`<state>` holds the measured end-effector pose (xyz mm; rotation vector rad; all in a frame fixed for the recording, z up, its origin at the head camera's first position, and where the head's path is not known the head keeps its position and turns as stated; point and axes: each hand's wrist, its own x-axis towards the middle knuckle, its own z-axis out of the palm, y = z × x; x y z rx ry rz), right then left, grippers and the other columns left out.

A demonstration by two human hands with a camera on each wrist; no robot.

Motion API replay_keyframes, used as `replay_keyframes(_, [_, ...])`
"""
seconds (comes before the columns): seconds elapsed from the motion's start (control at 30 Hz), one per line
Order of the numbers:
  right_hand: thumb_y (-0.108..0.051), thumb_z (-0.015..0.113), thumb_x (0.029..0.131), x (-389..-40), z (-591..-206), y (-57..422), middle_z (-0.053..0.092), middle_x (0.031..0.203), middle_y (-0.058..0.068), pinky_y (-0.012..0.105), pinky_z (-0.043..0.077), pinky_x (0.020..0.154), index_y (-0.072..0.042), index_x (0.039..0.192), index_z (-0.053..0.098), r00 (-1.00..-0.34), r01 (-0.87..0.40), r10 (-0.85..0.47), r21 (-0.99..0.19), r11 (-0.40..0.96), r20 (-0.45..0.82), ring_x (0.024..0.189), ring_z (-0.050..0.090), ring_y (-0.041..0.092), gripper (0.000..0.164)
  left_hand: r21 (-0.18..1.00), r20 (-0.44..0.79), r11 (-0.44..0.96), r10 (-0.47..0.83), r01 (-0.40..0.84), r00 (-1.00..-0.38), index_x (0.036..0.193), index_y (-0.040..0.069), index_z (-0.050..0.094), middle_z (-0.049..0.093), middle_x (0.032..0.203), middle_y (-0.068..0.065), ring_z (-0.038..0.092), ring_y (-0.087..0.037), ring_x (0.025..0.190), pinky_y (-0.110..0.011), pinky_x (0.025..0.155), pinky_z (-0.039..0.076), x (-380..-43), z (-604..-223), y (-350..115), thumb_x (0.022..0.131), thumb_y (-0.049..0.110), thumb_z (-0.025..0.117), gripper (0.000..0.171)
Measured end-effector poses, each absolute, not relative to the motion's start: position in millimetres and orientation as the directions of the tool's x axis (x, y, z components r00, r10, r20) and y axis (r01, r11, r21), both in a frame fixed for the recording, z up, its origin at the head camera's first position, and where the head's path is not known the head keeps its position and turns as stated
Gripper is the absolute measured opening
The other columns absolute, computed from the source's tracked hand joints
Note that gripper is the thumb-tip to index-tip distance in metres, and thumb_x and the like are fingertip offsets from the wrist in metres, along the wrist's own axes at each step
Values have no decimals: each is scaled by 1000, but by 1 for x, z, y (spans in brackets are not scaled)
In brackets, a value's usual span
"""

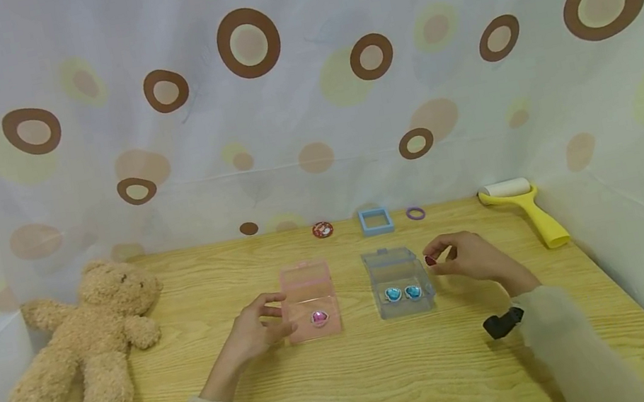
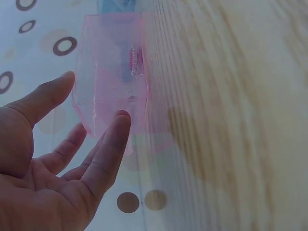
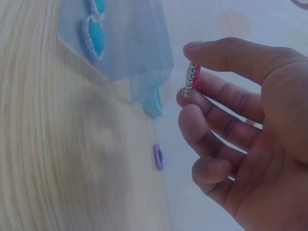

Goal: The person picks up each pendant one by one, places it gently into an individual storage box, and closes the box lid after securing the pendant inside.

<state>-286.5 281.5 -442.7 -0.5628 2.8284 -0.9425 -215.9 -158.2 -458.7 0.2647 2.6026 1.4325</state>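
Note:
My right hand (image 1: 466,256) pinches a pink-red gem (image 3: 193,79) with a silver beaded rim between thumb and fingertip. It is just right of a clear bluish plastic box (image 1: 385,308), whose lid is raised at the back. Two blue heart-shaped gems with silvery edges, a left one (image 1: 393,295) and a right one (image 1: 414,292), lie inside that box. At the left edge of an opened pink plastic box (image 1: 314,332) is my left hand (image 1: 254,329), its fingers spread and loosely bent, holding nothing. One pink heart gem (image 1: 319,317) lies in the pink box.
Along the back edge are a red round badge (image 1: 323,229), a light blue square frame (image 1: 390,220) and a purple ring (image 1: 415,213). A teddy bear (image 1: 90,335) lies on the left. The yellow-handled lint roller (image 1: 534,214) is at the back right. Patterned curtain (image 1: 302,89) surrounds the wooden table (image 1: 380,385).

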Motion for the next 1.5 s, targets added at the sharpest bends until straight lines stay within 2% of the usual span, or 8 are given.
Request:
replay_keyframes(0.27, [-20,76,88,-288,-440,257,69,103,7,27,49,60,-11,116,70,-912,-343,-410,-615,710,35,71,60,13,29,851,-62,521,220,64,-974,140,6,51,63,123,-24,67,-34,104,-42,80,59,-216,-460,-158,88,17,77,59])
replay_keyframes(0.7, [-17,77,88,-292,-435,221,69,105,7,27,49,59,-11,116,70,-883,-387,-467,-651,653,56,71,60,13,30,852,-76,522,195,38,-978,141,8,52,63,124,-22,67,-31,103,-39,79,58,-217,-461,-155,88,17,77,59])
replay_keyframes(1.03, [-24,77,87,-289,-435,191,69,104,1,27,49,55,-17,115,71,-858,-425,-508,-650,630,68,67,59,13,29,864,-84,504,192,25,-978,141,8,52,62,125,-23,67,-28,101,-37,77,59,-215,-460,-155,88,16,77,59])
replay_keyframes(1.5, [-22,75,88,-283,-431,153,70,105,-2,23,47,56,-20,116,70,-812,-487,-580,-630,605,72,65,56,8,29,872,-85,490,201,25,-976,141,7,51,61,125,-23,67,-29,102,-36,76,60,-216,-462,-156,88,16,78,61])
